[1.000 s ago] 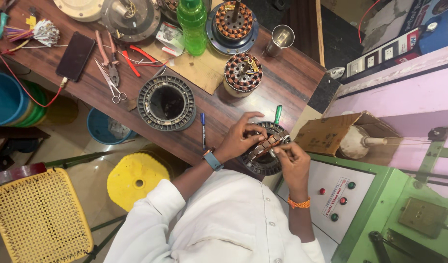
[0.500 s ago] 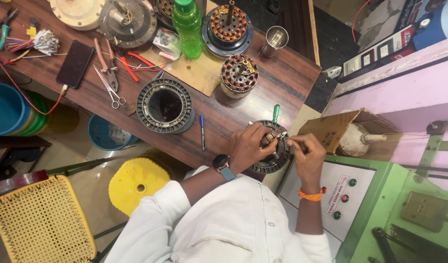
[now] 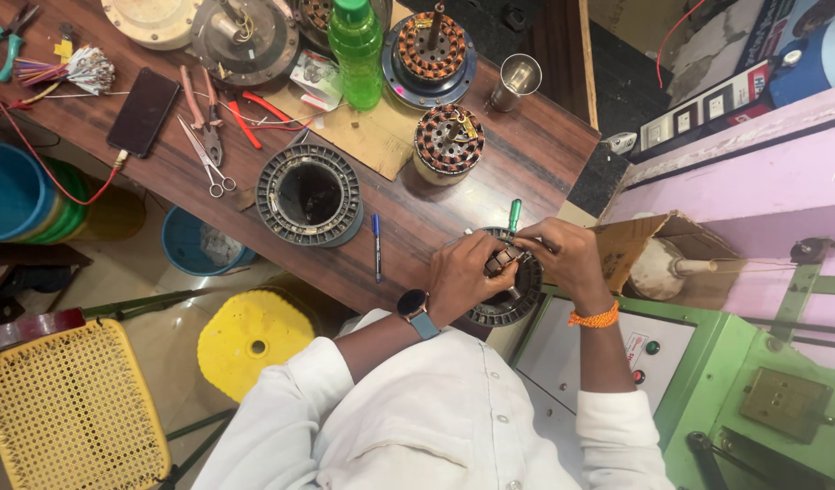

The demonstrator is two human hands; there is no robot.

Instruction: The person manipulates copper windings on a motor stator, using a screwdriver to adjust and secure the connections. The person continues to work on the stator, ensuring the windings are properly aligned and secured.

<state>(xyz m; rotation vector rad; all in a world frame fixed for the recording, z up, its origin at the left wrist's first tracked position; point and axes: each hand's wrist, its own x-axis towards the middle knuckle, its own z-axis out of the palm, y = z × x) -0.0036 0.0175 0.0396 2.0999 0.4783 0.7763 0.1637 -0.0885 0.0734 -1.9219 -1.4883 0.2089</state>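
Motor stator [image 3: 512, 295], a dark ring of slotted steel, lies at the near edge of a long brown wooden workbench [image 3: 417, 218], partly hidden under both hands. Largest in view after the bench is the person's white shirt at the bottom, then a green control cabinet [image 3: 708, 363] at right and a yellow mesh chair [image 3: 68, 413] at lower left. A second, empty stator ring [image 3: 310, 194] sits mid-bench, well apart from the one in hand, with a copper-wound core [image 3: 448, 143] beyond it and a green plastic bottle [image 3: 356, 50] farther back. The left hand [image 3: 463, 277], wearing a watch, curls over the stator's near rim, fingers closed on it. The right hand [image 3: 562, 259], with an orange wristband, pinches a small bundle of windings at the ring's top edge; how tightly cannot be told. A green-handled screwdriver [image 3: 514, 215] lies just beside the stator, a blue pen [image 3: 376, 245] nearby, and scissors [image 3: 209, 163] farther left.
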